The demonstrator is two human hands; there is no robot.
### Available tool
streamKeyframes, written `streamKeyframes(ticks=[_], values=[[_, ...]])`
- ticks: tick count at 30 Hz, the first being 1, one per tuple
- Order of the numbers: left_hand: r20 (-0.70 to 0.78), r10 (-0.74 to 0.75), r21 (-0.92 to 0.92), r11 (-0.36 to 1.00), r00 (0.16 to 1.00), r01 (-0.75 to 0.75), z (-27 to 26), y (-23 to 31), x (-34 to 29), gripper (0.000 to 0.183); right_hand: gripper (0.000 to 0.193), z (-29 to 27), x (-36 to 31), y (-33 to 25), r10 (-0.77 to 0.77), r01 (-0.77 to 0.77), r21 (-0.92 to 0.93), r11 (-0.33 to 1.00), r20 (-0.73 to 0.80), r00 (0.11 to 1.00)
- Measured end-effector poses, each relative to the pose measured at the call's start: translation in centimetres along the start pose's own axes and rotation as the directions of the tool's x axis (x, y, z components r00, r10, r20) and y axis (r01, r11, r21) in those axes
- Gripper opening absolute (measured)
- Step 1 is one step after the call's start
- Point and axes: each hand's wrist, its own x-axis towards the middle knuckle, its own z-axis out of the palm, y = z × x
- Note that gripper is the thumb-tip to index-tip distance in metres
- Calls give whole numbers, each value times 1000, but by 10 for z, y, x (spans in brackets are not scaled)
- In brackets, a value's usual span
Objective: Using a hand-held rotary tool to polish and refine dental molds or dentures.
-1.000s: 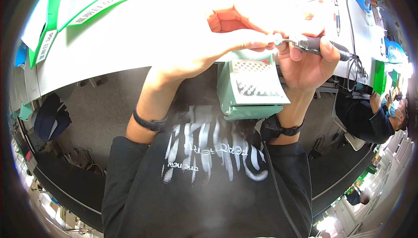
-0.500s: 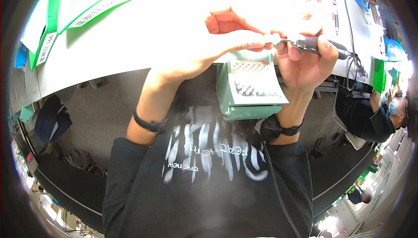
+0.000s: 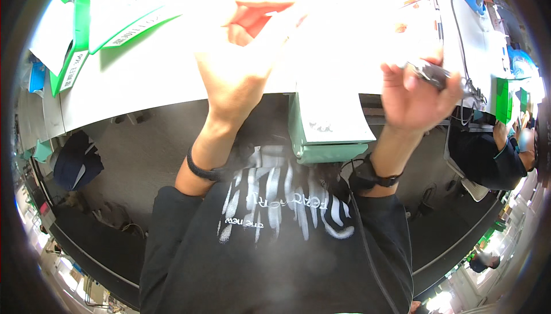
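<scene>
My right hand (image 3: 416,101) is wrapped around a dark rotary tool handpiece (image 3: 435,77) with a metal front end, over the right part of the white table. The hand is slightly blurred and the handpiece's tip is lost in glare. On the left, over the tabletop, my left hand (image 3: 232,76) is closed, thumb and fingertips together. Strong light washes out its fingertips, so what they hold, if anything, is hidden. Between my forearms a mint-green holder (image 3: 330,153) sits at the table's near edge, its sloped top mostly bleached white.
Green-edged bins (image 3: 82,38) with papers stand at the left of the white table (image 3: 155,78). A dark cord (image 3: 453,21) runs down the right side. A pen (image 3: 440,18) lies beside it. Another person (image 3: 488,153) in dark clothes sits at the right.
My hands have come apart: the left went left, the right moved right and down with the handpiece. The handpiece's tip has left the small pale bead that my left fingers held. Glare has grown.
</scene>
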Motion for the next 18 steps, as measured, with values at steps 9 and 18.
streamKeyframes(ticks=[9, 18], values=[[251, -254, 679, 734, 934, 17, 16, 10, 22, 21, 24, -43, -2, -117, -372, -192, -671, 716, -599, 709], [248, -502, 546, 779, 829, 308, 33, -10, 40, 23, 41, -70, -6, -152, -590, -584, -779, 229, -588, 553]])
